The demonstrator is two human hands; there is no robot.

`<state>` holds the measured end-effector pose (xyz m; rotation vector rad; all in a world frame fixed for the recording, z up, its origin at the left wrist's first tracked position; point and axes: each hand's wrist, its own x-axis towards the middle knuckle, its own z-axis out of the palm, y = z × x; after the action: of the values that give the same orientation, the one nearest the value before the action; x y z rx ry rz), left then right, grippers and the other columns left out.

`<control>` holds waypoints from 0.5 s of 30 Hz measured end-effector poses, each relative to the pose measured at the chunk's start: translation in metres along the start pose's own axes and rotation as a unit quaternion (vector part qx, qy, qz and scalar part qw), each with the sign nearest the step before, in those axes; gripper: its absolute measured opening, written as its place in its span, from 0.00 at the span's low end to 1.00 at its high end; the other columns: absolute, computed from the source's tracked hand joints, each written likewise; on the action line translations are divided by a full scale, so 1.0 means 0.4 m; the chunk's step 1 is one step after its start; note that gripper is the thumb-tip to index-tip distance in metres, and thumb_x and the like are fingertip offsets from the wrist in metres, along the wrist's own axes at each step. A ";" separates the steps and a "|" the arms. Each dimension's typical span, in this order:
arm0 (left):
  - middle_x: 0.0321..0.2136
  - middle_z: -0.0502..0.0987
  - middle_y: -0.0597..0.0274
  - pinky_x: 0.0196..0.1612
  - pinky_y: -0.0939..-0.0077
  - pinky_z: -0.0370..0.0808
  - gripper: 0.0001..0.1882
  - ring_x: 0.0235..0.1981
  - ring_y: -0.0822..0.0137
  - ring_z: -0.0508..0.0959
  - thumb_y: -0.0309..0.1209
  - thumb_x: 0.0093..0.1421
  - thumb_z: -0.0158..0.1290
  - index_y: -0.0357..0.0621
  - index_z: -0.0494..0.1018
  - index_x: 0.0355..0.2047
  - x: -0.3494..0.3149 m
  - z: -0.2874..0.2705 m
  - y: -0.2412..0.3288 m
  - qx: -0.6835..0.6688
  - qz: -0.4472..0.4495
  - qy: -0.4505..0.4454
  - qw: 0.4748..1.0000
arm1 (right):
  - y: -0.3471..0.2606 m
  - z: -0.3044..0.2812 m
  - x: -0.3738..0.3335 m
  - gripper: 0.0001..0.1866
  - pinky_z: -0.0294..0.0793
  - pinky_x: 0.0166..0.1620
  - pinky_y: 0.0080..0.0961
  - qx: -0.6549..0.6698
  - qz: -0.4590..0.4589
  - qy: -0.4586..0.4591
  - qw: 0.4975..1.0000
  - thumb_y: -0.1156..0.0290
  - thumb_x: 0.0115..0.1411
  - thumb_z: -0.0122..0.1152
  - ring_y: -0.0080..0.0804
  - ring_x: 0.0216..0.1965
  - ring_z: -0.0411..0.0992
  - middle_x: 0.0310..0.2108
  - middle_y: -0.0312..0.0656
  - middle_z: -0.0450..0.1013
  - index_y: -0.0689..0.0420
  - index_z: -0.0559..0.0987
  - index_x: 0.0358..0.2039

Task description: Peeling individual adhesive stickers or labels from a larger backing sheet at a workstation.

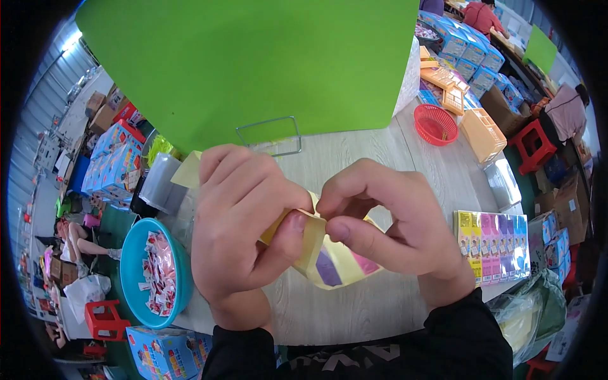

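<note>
Before us spreads a pale table [342, 316], a green board [253, 69] standing along its far side, a teal basin [128, 266] at our left; our left hand [244, 215] and right hand [386, 215] both pinch one folded yellow striped sheet [329, 269] over the table, and small red-and-white packets [159, 272] lie in the basin

The central pale yellow sheet [329, 269] bears purple and pink patches; the upper board [253, 63] is plain green. Lower left, the basin [131, 269] is turquoise; at right, cards [492, 247] show yellow, pink, purple stripes.
</note>
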<state>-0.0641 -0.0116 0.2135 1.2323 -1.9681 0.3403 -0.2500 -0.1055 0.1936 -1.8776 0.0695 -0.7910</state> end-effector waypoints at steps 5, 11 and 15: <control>0.19 0.66 0.60 0.35 0.65 0.60 0.06 0.24 0.58 0.67 0.32 0.47 0.55 0.44 0.71 0.22 0.008 0.006 0.003 0.005 0.013 -0.021 1.000 | 0.012 -0.012 0.003 0.05 0.74 0.26 0.20 -0.054 -0.062 0.008 0.997 0.75 0.60 0.60 0.26 0.23 0.76 0.24 0.40 0.74 0.61 0.74 0.34; 0.21 0.68 0.60 0.41 0.62 0.63 0.13 0.25 0.58 0.67 0.39 0.53 0.54 0.42 0.69 0.22 0.004 0.010 -0.010 -0.025 0.013 -0.024 0.999 | 0.012 -0.010 0.002 0.03 0.73 0.25 0.19 0.002 -0.036 0.010 0.999 0.76 0.60 0.58 0.22 0.22 0.74 0.21 0.38 0.72 0.62 0.75 0.33; 0.22 0.70 0.61 0.46 0.59 0.64 0.14 0.26 0.60 0.68 0.40 0.55 0.54 0.42 0.69 0.24 0.003 0.033 -0.018 -0.078 0.011 -0.009 0.997 | 0.003 -0.011 -0.003 0.05 0.68 0.28 0.19 -0.005 0.002 0.012 1.000 0.74 0.58 0.59 0.23 0.24 0.71 0.25 0.39 0.73 0.63 0.75 0.31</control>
<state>-0.0644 -0.0235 0.2045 1.1184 -1.9843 0.1816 -0.2531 -0.1091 0.1929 -1.8768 0.0925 -0.8124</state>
